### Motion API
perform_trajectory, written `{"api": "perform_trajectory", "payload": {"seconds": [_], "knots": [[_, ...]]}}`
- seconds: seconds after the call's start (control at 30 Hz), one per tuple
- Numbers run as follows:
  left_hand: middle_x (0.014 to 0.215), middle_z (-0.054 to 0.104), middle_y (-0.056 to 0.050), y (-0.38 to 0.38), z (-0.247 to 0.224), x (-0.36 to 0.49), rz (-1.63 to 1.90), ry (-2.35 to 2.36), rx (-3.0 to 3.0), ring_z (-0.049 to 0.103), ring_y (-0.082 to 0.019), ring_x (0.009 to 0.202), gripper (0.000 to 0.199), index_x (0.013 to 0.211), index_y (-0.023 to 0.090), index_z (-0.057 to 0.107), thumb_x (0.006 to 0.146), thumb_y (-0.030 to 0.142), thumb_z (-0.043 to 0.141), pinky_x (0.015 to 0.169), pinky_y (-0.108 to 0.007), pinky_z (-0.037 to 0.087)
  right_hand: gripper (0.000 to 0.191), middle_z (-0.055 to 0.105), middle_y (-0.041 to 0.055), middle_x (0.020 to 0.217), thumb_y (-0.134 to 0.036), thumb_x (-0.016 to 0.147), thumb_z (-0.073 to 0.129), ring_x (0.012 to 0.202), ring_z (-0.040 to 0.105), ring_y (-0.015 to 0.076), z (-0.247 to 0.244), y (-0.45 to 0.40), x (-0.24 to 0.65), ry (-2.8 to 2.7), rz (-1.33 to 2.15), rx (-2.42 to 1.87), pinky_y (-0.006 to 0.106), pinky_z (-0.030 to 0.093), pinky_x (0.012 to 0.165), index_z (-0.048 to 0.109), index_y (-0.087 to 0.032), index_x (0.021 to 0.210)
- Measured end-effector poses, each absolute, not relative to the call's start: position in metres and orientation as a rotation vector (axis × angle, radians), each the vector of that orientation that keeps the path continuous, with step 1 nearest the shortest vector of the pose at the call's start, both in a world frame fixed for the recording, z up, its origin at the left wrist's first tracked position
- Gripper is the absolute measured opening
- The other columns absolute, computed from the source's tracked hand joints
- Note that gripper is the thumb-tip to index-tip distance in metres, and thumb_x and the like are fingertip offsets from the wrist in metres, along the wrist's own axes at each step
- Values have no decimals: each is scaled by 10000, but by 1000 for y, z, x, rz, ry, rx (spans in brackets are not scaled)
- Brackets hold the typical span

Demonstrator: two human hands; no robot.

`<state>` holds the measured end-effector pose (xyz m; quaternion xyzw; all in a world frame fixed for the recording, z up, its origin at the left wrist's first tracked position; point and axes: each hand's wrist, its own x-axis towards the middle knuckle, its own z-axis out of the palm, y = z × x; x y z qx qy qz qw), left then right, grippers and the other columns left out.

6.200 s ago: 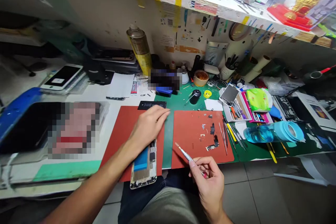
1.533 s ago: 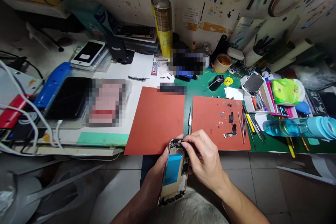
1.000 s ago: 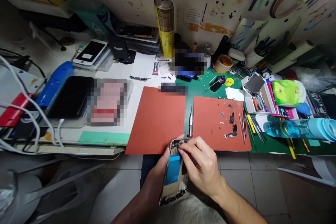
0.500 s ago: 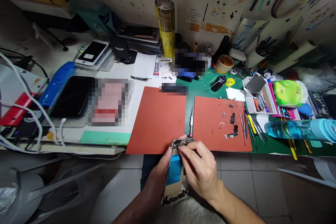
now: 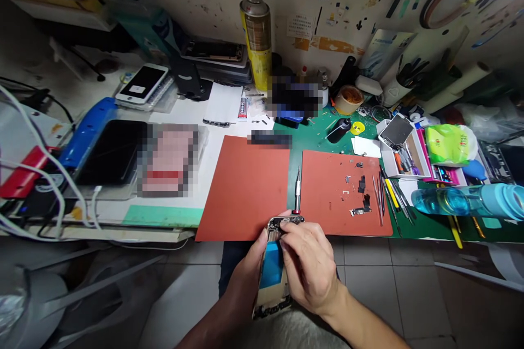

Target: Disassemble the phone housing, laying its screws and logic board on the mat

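An opened phone frame point(image 5: 272, 267) with a blue sheet in its middle is tilted just below the bench's front edge. Along its left side my left hand point(image 5: 249, 267) grips it, the thumb near the top corner. My right hand point(image 5: 311, 264) is bent over the frame's upper right, fingertips at the parts near its top end; anything between those fingertips is hidden. A screwdriver point(image 5: 298, 191) lies just beyond the frame, between two red-brown mats. Small phone parts point(image 5: 362, 184) are spread on the right mat point(image 5: 323, 196).
The left mat point(image 5: 245, 185) lies beside black and pink phones. Tweezers and thin tools point(image 5: 393, 191), a blue water bottle point(image 5: 466, 200) and a white box point(image 5: 409, 166) are at the right. A yellow spray can point(image 5: 257, 43) stands by the wall.
My right hand's fingers have shifted slightly up towards the frame's top end, and their pose has changed. My left hand still grips the frame. The view has moved slightly.
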<state>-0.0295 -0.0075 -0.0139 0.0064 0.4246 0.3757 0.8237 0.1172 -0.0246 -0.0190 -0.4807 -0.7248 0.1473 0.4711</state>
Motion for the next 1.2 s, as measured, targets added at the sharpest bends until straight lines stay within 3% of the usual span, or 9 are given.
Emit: {"api": "perform_trajectory", "payload": {"seconds": [0.13,0.33,0.47,0.63,0.8,0.97,1.07,1.2], "knots": [[1345,776,-105,-5,-8,-29,748,900,-12,591,-339,1446,624,1456,177,704,932,504,795,1300,-424,381,416,807,184,1183,-6,952,565,981,740,279,-19,-25,117,-1851,327,-1138,450,646,811,637,-133,1342],[1296,796,-97,-3,-7,-31,738,863,-57,706,-323,1298,640,1520,202,644,972,517,743,1232,-431,461,451,790,199,1228,5,936,569,1056,734,293,-15,-34,124,-1822,325,-1143,461,642,856,647,-132,1358],[1281,803,-111,-2,-2,-30,758,912,-24,768,-317,1181,660,1612,240,532,1021,499,671,1138,-457,541,335,779,104,979,17,966,598,832,712,216,-10,-44,131,-1595,425,-1320,361,593,740,684,-181,1221],[1218,825,-109,3,8,-30,787,986,78,804,-306,1068,636,1623,256,512,1026,416,663,1009,-420,610,144,693,12,761,-101,1037,616,637,632,146,-12,-55,135,-1483,595,-1485,266,484,600,654,-204,945],[1208,817,-148,3,9,-31,806,971,78,807,-318,1018,657,1628,243,493,1028,461,650,921,-416,630,325,488,-50,617,-226,1068,598,516,437,103,-24,-68,133,-1475,728,-1571,253,352,513,563,-213,745],[1148,810,-172,4,4,-34,750,941,89,798,-334,949,686,1631,233,475,1033,545,604,746,-396,636,343,517,-39,631,-275,1092,554,547,499,113,-29,-74,131,-1546,918,-1530,259,365,551,606,-204,760],[1046,810,-165,4,4,-35,745,940,137,784,-326,880,666,1561,212,555,1005,569,638,720,-400,628,337,570,-21,669,-265,1106,509,583,535,125,-28,-75,131,-1580,991,-1469,266,394,593,643,-198,805],[977,802,-190,5,7,-35,701,940,140,763,-310,828,589,1282,115,742,975,609,656,717,-384,619,317,579,-16,690,-250,1108,491,599,527,134,-27,-74,132,-1590,1035,-1413,274,391,608,663,-196,848]]}}
